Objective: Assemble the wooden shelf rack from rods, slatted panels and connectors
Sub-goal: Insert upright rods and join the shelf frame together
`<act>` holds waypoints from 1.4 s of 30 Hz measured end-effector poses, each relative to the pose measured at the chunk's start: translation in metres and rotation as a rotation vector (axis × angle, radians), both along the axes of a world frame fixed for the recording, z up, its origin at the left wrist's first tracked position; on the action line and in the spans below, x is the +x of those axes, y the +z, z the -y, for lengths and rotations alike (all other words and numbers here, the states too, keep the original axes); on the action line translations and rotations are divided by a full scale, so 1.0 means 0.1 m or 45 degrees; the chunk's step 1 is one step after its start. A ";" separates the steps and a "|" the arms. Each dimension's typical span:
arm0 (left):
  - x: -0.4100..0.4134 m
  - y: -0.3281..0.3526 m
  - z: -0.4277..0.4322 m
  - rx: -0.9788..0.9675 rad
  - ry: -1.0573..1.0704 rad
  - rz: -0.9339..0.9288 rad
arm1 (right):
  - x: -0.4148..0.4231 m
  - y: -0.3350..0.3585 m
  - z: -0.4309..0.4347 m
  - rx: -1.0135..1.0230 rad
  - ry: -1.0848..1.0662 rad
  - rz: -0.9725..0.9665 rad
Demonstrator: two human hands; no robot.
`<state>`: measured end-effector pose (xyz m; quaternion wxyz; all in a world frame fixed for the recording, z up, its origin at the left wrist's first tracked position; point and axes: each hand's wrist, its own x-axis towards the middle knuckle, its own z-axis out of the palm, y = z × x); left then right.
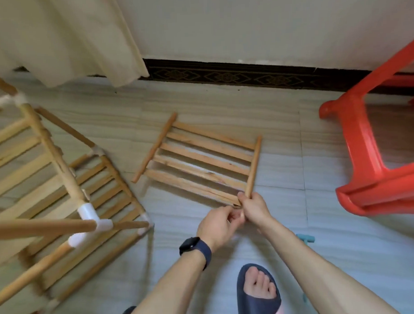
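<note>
Head view: right hand grips slatted panel, its slats running left-right.

Slatted panel at centre; part-built rack with white connectors, left

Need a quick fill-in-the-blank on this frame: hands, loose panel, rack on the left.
1. The right hand grips the slatted panel by its end ____.
2. The watch sits on the ____ wrist.
3. On the partly built rack, the connectors are ____ in colour.

Missing words: rod; left; white.
</note>
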<state>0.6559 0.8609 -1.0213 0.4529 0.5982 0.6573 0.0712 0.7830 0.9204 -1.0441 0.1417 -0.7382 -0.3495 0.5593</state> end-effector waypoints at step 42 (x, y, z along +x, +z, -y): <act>-3.62 4.33 2.26 0.957 1.842 0.079 | -2.35 4.71 0.63 1.077 0.744 -0.625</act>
